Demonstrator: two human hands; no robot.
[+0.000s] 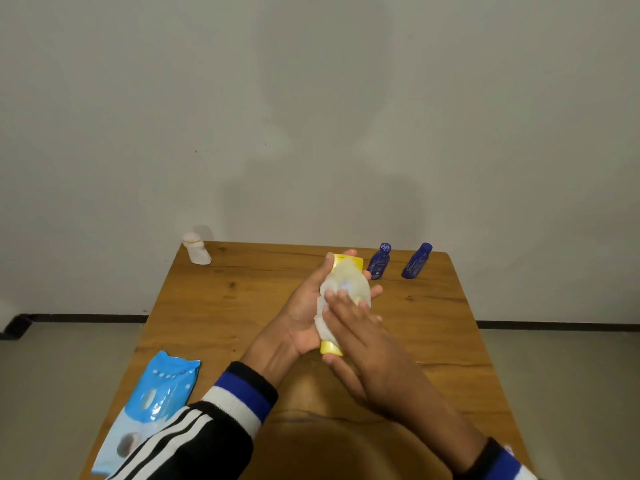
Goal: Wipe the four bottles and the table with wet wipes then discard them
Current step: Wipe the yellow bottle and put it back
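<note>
From the head view, a wooden table with dark knots and grain lines fills the lower middle, its far edge against a plain pale wall. A dark baseboard runs along the foot of the wall on both sides of the table, above a grey floor.

Over the middle of the table, the left hand lies palm up with its fingers curled round a yellow bottle, which lies lengthwise in it, pointing away from the person. The right hand presses a white wet wipe onto the top of the bottle with fairly straight fingers, its thumb under the bottle's near end.

Beyond the hands and to their right, two dark blue bottles stand near the far edge, apart from each other. Far to the left of the hands, at the far left corner, stands a white bottle with a pinkish cap. Near the left forearm's striped sleeve, a blue wipe packet lies on the table's near left edge.
</note>
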